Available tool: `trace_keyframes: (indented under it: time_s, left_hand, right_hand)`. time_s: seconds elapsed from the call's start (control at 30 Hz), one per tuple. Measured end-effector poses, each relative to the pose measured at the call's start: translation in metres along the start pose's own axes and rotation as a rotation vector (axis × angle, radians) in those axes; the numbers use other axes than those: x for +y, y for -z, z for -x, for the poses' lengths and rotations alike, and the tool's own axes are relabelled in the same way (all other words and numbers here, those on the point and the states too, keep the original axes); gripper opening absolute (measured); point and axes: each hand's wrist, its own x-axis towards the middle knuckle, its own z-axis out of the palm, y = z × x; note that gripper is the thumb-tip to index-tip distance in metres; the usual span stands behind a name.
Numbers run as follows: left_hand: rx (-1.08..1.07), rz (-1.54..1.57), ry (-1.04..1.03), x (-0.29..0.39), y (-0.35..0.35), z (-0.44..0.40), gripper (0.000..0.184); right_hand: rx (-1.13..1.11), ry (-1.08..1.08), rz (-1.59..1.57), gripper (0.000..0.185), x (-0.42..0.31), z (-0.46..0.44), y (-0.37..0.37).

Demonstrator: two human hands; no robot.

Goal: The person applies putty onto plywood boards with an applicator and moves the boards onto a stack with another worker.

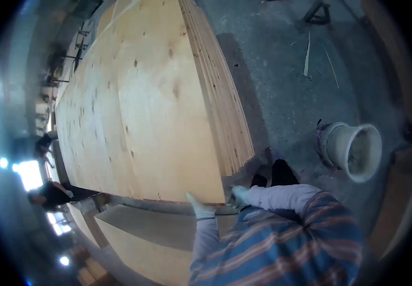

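Note:
A large pale plywood sheet (163,109) with dark knots lies on top of a stack of sheets (225,114). My left hand (199,208), in a light glove, grips the sheet's near edge, with part of the hand over the top face and the rest hidden below. Close to the near right corner, my right hand (240,195), gloved too, has its fingers closed at the edge; their exact hold is partly hidden.
Another board stack (144,238) lies low on the near left. On the grey floor to the right stand white buckets (344,148), with thin wood strips (307,57) farther off. A co-worker (51,195) in dark clothes is at the sheet's left end.

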Motion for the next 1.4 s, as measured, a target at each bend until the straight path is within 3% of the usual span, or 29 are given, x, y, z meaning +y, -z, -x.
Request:
trace_keyframes:
  time_s: [0.13,0.3,0.53,0.7,0.77,0.83,0.93,0.97,1.0,1.03,1.07,1.1,1.13,1.17,1.23,1.27,1.3,1.37,1.4]
  left_hand:
    - [0.065,0.017,0.025,0.003,-0.018,-0.002,0.079]
    - [-0.070,0.056,0.037,0.000,-0.006,-0.025,0.079]
    - [0.016,0.023,0.039,0.008,-0.078,-0.029,0.085]
    - [0.058,-0.088,-0.091,0.003,-0.085,-0.032,0.090]
    - [0.040,-0.115,-0.088,-0.007,-0.085,-0.033,0.089]
    - [-0.021,-0.159,-0.072,-0.002,-0.052,-0.058,0.087]
    - [-0.060,-0.384,0.059,0.027,-0.011,-0.073,0.089]
    - [-0.045,-0.347,0.088,0.045,-0.005,-0.077,0.081]
    - [0.005,-0.511,-0.290,0.039,-0.026,-0.056,0.080]
    - [0.209,-0.826,-0.724,0.034,-0.047,-0.035,0.079]
    - [0.525,-1.060,-1.042,0.028,-0.067,-0.013,0.079]
    - [0.513,-1.399,-1.183,0.019,-0.076,-0.022,0.084]
    - [0.491,-1.743,-1.322,0.017,-0.081,-0.032,0.088]
    - [0.452,-1.860,-1.220,0.010,-0.086,-0.040,0.090]
    - [0.389,-2.079,-1.011,-0.004,-0.096,-0.062,0.094]
    - [0.362,-2.024,-0.976,-0.002,-0.101,-0.080,0.098]
    - [0.356,-1.979,-0.931,0.011,-0.092,-0.094,0.102]
    - [0.358,-1.925,-0.818,0.032,-0.088,-0.100,0.110]
    - [0.352,-1.906,-0.758,0.036,-0.096,-0.100,0.115]
  right_hand:
    - [0.111,-0.143,-0.379,0.076,-0.002,0.009,0.064]
    - [0.152,-0.177,-0.586,0.074,-0.024,0.013,0.098]
    - [0.356,0.140,-0.566,0.071,-0.017,0.053,0.094]
    - [0.489,0.172,-0.701,0.067,0.011,0.067,0.114]
    - [0.540,0.211,-0.699,0.061,0.041,0.074,0.127]
    - [0.400,0.423,-0.640,0.053,0.096,0.091,0.160]
    - [0.820,0.432,-0.496,0.030,0.114,0.213,0.185]
    - [0.811,0.480,-0.745,0.022,0.137,0.240,0.216]
    - [0.532,0.801,-1.069,0.020,0.195,0.240,0.272]
    - [0.580,1.025,-1.266,0.021,0.216,0.274,0.293]
    - [1.013,0.877,-0.999,0.022,0.236,0.312,0.318]
    - [1.272,0.781,-1.006,0.022,0.242,0.335,0.334]
    - [1.407,0.719,-0.726,0.021,0.266,0.342,0.373]
    - [1.511,0.644,-0.439,0.020,0.289,0.345,0.411]
    - [1.532,0.425,0.303,0.020,0.299,0.359,0.439]
    - [1.493,0.307,0.665,0.022,0.290,0.368,0.452]
    - [1.309,0.042,0.850,0.029,0.261,0.381,0.458]
    - [1.248,0.017,1.113,0.035,0.258,0.350,0.481]
    - [1.275,0.011,1.089,0.033,0.261,0.330,0.496]
